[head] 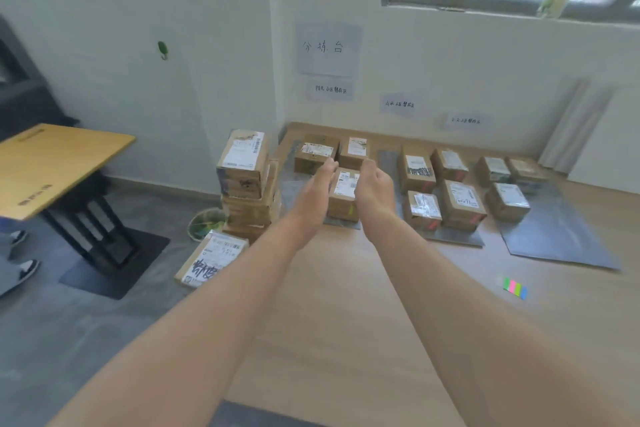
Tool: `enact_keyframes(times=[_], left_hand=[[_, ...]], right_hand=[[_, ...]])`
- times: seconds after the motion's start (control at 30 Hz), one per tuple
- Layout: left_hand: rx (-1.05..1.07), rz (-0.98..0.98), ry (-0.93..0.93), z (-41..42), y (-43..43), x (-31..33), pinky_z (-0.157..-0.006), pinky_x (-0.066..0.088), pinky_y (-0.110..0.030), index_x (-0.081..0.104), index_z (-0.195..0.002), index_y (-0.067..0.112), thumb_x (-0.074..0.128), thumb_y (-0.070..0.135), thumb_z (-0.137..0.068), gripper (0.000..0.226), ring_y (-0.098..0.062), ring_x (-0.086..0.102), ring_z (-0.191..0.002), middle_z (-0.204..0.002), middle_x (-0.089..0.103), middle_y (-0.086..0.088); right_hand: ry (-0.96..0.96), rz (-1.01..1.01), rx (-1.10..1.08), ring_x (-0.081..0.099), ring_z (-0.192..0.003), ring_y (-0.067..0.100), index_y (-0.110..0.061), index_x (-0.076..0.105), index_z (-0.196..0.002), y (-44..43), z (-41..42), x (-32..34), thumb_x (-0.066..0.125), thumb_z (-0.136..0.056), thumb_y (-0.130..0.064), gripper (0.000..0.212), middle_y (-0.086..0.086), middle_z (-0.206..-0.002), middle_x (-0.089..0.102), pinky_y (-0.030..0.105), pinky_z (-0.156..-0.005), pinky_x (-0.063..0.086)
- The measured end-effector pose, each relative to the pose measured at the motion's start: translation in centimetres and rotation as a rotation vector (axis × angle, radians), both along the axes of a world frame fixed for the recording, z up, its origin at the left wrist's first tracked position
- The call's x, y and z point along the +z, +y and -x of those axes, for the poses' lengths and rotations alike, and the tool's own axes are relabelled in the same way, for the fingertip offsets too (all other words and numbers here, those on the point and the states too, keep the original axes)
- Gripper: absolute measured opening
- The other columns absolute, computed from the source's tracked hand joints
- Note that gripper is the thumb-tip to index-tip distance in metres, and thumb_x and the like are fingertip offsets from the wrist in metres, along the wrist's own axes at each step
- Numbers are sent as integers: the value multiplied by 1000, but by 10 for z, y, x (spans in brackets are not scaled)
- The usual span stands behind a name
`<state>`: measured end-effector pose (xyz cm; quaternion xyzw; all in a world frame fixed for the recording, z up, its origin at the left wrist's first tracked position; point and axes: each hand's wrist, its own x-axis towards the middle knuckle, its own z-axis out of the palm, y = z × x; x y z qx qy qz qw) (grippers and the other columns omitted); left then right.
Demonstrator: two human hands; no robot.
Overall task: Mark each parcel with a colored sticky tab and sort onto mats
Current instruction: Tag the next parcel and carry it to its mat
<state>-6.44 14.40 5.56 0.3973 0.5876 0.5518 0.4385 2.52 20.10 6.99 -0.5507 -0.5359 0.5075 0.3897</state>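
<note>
A cardboard parcel (343, 196) with a white label sits at the front of the left grey mat (289, 191), a small coloured tab on its near face. My left hand (320, 184) is at its left side with straight fingers. My right hand (375, 184) is at its right side, fingers loosely bent. Whether either hand touches the box is unclear. Two more parcels (315, 154) stand behind it on the same mat. The middle mat (453, 237) and right mat (561, 243) each carry several parcels. The strip of coloured sticky tabs (515, 287) lies on the wooden table to the right.
A stack of unsorted parcels (246, 184) stands off the table's left edge, with a flat parcel (213, 258) leaning on the floor below it. A wooden desk (52, 163) and a person's shoes (20, 253) are at far left. Paper labels hang on the wall above the mats.
</note>
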Motion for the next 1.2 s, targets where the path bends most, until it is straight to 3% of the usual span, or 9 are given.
enact_keyframes(times=[0.1, 0.23, 0.53, 0.7, 0.8, 0.87, 0.93, 1.03, 1.2], left_hand=[[-53, 6, -9, 12, -37, -3, -110, 11, -23, 34, -154, 23, 24, 56, -103, 62, -7, 22, -149, -160, 32, 3], [-55, 33, 6, 31, -78, -8, -123, 10, -42, 40, -150, 34, 26, 76, -86, 78, -12, 23, -149, -157, 38, 5], [155, 48, 2, 67, -135, -16, -113, 20, -33, 43, -149, 28, 22, 61, -102, 62, -15, 31, -146, -155, 42, 1], [261, 61, 41, 91, -164, -25, -124, 14, -48, 44, -149, 28, 19, 63, -102, 63, -18, 33, -146, -156, 41, -2], [285, 85, 12, 110, -178, -33, -120, 22, -37, 46, -147, 24, 20, 57, -104, 60, -20, 36, -145, -156, 41, -5], [285, 92, -11, 129, -183, -36, -106, 30, -25, 44, -149, 20, 20, 53, -105, 59, -21, 34, -145, -157, 39, -5], [290, 106, -22, 153, -185, -45, -106, 28, -28, 44, -149, 20, 20, 51, -106, 58, -22, 31, -147, -158, 37, -6], [274, 149, -23, 188, -187, -69, -116, 19, -34, 46, -148, 20, 19, 50, -106, 57, -22, 30, -148, -157, 38, -9], [180, 261, -118, 218, -194, -101, -108, 25, -26, 43, -148, 16, 24, 46, -107, 54, -8, 39, -133, -149, 43, 4]], right_hand=[[-36, 8, 2, 44, -64, 21, -14, 51, -76, -40, 5, -5, 34, -101, -38, 39, 1, -69, 49, 34, -60, 36], [-38, 56, -26, 60, -87, 27, -19, 60, -87, -81, 15, -18, 31, -101, -48, 44, 8, -92, 65, 44, -86, 51], [-55, 73, 84, 45, -72, 21, -17, 52, -79, -118, 41, -33, 31, -104, -48, 45, 0, -72, 46, 45, -79, 49], [-49, 62, 173, 43, -69, 19, -20, 43, -71, -131, 58, -50, 31, -105, -46, 45, 0, -69, 45, 39, -68, 36], [-61, 103, 237, 41, -66, 18, -18, 44, -70, -143, 73, -63, 34, -105, -44, 45, -3, -66, 43, 39, -70, 40], [-59, 131, 264, 45, -68, 17, -14, 52, -76, -148, 89, -68, 34, -105, -46, 47, -2, -69, 47, 43, -77, 49], [-73, 153, 285, 54, -77, 16, -9, 60, -89, -148, 109, -76, 33, -105, -50, 51, -2, -81, 57, 48, -88, 53], [-110, 180, 253, 51, -74, 18, -16, 56, -83, -156, 136, -93, 33, -105, -50, 47, 2, -81, 58, 41, -77, 48], [-155, 274, 189, 59, -91, 18, -21, 62, -113, -175, 172, -126, 34, -107, -46, 38, 0, -106, 66, 32, -82, 46]])
